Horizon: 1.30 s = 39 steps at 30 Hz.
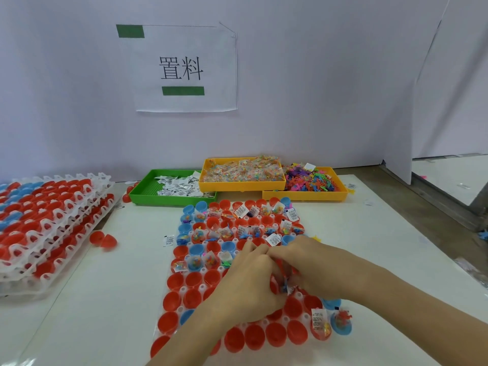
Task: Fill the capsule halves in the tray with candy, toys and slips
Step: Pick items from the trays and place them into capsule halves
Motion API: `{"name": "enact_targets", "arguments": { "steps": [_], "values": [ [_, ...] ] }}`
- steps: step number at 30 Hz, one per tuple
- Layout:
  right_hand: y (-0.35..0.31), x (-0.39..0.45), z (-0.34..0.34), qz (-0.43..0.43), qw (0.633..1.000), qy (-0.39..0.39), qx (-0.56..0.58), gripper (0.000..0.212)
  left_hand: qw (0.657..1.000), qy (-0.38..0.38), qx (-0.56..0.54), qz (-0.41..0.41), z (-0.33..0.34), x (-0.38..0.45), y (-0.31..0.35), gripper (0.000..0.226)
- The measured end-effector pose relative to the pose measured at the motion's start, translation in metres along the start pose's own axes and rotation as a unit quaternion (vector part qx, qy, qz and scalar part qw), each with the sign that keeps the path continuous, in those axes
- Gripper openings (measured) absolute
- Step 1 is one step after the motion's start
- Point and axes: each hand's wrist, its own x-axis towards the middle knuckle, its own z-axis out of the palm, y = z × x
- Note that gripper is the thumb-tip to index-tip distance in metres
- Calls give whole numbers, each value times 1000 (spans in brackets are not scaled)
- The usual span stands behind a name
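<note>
A clear tray [182,289] of red and blue capsule halves lies in front of me. The far rows hold candy packets, small toys and white slips; the near left halves [194,298] are bare. My left hand [248,283] and my right hand [314,268] meet over the tray's middle, fingers curled together around small items, among them a blue toy and a packet [286,287]. Exactly what each hand holds is hidden. A slip [318,317] and a red toy [343,317] sit in halves at the near right.
A green bin of slips [148,192], a yellow bin of candy packets [241,184] and a yellow bin of coloured toys [303,195] stand behind the tray. Stacked trays of capsule halves [47,220] are at left. Loose red halves [103,240] and a stray slip [168,240] lie between.
</note>
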Motion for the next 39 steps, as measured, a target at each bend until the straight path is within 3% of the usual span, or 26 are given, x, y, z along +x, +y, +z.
{"name": "enact_targets", "arguments": {
  "steps": [10,15,29,39],
  "values": [
    [-1,-4,-4,-1,999,7,38,27,999,29,11,-17,3,5,-1,9],
    [2,-10,-9,8,1000,9,1,10,999,38,10,-27,8,6,-5,9],
    [-6,-11,-7,30,997,11,-76,16,998,38,3,-51,10,4,-7,14],
    [-10,-14,-13,28,999,10,-36,20,998,47,11,-37,11,2,-6,11]
  ]
}}
